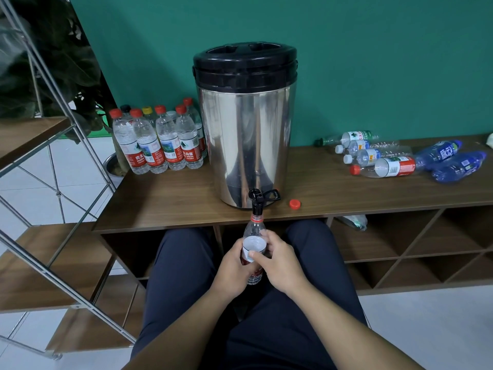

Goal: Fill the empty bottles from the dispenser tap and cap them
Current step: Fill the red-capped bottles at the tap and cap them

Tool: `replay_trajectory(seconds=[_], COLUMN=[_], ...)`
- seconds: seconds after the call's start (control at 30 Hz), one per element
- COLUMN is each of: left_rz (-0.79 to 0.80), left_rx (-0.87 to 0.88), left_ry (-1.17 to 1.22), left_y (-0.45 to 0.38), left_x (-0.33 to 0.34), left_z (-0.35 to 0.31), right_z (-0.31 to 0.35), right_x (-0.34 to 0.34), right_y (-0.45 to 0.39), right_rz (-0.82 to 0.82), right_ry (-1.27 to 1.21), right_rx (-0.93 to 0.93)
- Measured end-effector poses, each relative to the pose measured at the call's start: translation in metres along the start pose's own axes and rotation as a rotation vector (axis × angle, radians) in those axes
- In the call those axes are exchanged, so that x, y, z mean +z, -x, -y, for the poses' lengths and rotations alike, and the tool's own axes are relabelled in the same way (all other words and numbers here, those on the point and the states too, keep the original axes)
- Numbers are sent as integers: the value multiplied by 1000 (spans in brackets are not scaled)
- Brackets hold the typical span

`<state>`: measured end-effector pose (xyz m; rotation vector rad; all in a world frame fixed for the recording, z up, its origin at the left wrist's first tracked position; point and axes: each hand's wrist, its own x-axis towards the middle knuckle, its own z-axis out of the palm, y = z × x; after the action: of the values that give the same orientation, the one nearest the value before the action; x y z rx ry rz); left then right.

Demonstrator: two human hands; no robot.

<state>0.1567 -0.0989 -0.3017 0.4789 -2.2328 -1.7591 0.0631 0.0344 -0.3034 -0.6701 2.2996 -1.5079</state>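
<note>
Gripping one uncapped bottle point(253, 245) between them: left hand point(234, 265) wrapped round its lower body, right hand point(280, 263) curled at the label. Bottle mouth sits directly under the dispenser tap point(257, 202); red cap point(294, 204) lies on the tabletop point(173, 198) just right of the tap.

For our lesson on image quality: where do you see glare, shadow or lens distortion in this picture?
Head view: bright streaky reflections run down the steel dispenser; its soft shadow falls on the green wall to its left; the wide lens bows the metal rack and table edges.

The bottle point(254, 245) label is half covered by fingers point(257, 255) (its water level is unreadable).
</note>
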Motion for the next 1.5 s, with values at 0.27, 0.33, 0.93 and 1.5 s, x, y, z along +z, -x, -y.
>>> replay_trajectory(seconds=[0.27,0.33,0.93,1.5], left_rz=[5,5,0,-6], left_rx=[-8,-10,-11,2], left_ry=[19,17,14,6], left_y=[1,0,2,1], left_x=[1,1,1,1], left_z=[1,1,-1,2], right_z=[2,3,4,4], right_x=[-1,-2,-3,-2], right_y=[2,2,4,5], right_rz=[2,1,4,0], right_ry=[-2,6,16,7], right_rx=[4,4,-1,-32])
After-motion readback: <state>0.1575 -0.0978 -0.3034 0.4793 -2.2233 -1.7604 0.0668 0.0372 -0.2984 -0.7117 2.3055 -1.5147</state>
